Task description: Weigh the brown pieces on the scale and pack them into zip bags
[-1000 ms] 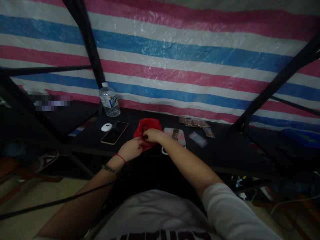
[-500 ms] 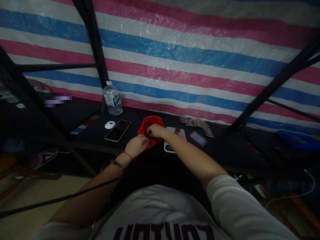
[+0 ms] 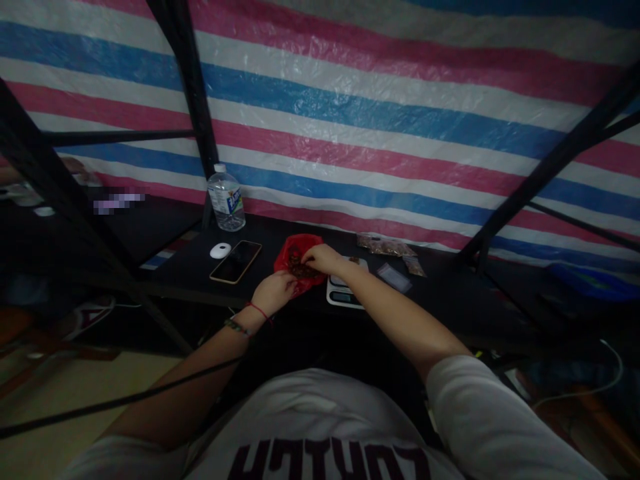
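Note:
A red plastic bag sits with its mouth spread on the black table, and small brown pieces show inside. My left hand is closed on the bag's near rim. Over the bag's right side, my right hand has its fingers pinched together at the brown pieces; what lies between the fingertips is too small to make out. Just right of the bag stands a white digital scale, partly covered by my right forearm, with a little brown material on it.
Filled clear packets and a small packet lie behind the scale, near flat clear bags. To the left are a phone, a white round case and a water bottle. Dark metal posts frame the table.
My right hand has drawn slightly right and up from deeper in the bag, uncovering more brown pieces. My left hand stays on the rim.

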### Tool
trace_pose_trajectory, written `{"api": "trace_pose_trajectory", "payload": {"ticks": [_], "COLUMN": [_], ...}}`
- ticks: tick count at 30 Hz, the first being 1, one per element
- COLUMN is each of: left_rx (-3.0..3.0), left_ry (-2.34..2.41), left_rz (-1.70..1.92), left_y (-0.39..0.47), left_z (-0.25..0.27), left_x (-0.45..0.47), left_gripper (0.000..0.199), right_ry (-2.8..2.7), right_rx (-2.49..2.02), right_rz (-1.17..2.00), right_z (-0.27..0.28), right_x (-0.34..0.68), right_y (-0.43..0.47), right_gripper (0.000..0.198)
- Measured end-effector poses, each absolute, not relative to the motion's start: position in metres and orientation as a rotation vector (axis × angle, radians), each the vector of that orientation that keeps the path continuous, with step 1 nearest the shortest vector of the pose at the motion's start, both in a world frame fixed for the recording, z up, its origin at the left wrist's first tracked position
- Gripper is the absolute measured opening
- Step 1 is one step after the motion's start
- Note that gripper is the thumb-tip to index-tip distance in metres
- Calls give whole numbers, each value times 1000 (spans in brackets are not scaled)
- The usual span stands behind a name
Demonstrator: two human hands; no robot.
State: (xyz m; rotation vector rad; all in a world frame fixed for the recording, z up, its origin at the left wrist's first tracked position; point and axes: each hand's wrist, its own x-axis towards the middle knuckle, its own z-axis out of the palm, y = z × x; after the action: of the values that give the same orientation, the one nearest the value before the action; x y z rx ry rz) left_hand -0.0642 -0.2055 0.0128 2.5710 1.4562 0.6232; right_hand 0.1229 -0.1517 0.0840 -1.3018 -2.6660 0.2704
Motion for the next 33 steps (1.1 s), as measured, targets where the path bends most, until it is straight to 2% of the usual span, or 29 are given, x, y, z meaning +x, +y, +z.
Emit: {"api": "trace_pose_trajectory", "payload": {"ticks": [7, 18, 33], "left_rx": [2567, 2562, 2550], "left_ry": [1466, 1477, 1447], "left_rz": [608, 625, 594], "left_y": [-202, -205, -206], "left_z": [9, 10, 15], "left_x": [-65, -65, -65], "left_gripper": [32, 32, 32], "right_ry": [-2388, -2571, -2201], "right_rx": [-1461, -1835, -1656], "right_rz": [141, -161, -12], "right_z": [94, 54, 35], "right_x": [193, 212, 242], "right_y": [-194, -220, -221], "right_gripper": [24, 27, 19]}}
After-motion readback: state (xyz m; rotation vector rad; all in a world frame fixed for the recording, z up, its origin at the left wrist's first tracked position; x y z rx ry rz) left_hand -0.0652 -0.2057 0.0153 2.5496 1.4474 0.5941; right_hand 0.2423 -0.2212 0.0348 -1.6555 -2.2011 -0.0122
